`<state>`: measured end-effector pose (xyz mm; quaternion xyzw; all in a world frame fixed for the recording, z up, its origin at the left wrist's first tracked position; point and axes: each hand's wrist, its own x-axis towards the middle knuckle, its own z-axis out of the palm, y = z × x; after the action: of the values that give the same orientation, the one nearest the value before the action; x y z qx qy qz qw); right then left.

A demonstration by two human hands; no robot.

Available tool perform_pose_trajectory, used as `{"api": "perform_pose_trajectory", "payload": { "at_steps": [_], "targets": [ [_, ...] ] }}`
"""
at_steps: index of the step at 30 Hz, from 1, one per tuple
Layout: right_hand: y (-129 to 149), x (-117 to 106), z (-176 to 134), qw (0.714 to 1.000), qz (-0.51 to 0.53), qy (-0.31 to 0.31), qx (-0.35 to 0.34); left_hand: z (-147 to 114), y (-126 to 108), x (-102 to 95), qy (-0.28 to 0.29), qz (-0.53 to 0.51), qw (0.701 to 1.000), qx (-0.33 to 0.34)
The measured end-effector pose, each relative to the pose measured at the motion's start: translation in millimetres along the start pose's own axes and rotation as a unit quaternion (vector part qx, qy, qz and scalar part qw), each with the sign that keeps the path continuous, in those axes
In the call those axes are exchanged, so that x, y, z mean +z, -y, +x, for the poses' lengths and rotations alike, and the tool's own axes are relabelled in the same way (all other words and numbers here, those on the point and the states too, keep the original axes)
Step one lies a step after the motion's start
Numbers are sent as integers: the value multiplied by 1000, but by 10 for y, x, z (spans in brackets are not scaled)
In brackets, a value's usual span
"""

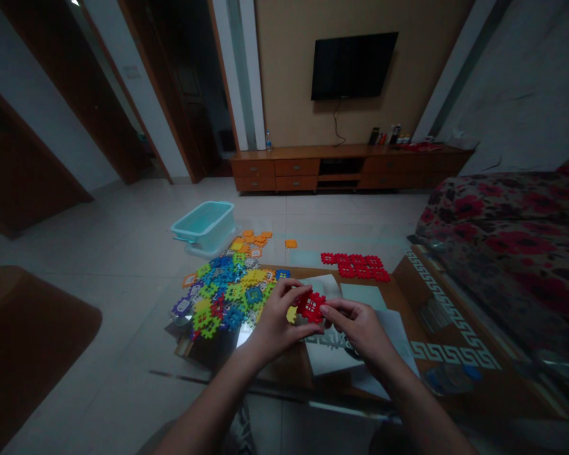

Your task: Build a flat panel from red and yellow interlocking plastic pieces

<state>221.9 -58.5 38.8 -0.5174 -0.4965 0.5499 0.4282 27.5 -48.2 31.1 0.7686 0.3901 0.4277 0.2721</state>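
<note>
Between my two hands a red interlocking plastic block with a window-like grid is held above the table. My left hand grips its left side, fingers on top and thumb below. My right hand pinches its right edge between thumb and fingers. A yellow block shows just behind my left hand. To the left spreads a heap of mixed-colour blocks. Farther back on the right lies a flat group of red blocks, partly joined together.
White paper sheets lie under my hands on the glass-topped table. A turquoise basket stands at the back left, near orange blocks and a single orange block. A plastic bottle is at the right. A flowered sofa lies beyond.
</note>
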Motion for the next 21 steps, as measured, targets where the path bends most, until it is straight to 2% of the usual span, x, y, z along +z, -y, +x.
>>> {"api": "perform_pose_trajectory", "payload": {
  "at_steps": [4, 9, 14, 21],
  "targets": [
    [6, -84, 29, 999, -22, -30, 7, 15, -11, -50, 38, -9, 999, 2],
    [-13, -163, 53, 999, -46, -11, 17, 0, 3, -106, 89, -8, 996, 2],
    [-11, -166, 45, 998, -54, 17, 21, -7, 21, -124, 103, -8, 995, 12],
    [-13, -162, 44, 998, -51, 15, 17, 2, 10, -131, 104, -9, 994, 15]
  ]
}}
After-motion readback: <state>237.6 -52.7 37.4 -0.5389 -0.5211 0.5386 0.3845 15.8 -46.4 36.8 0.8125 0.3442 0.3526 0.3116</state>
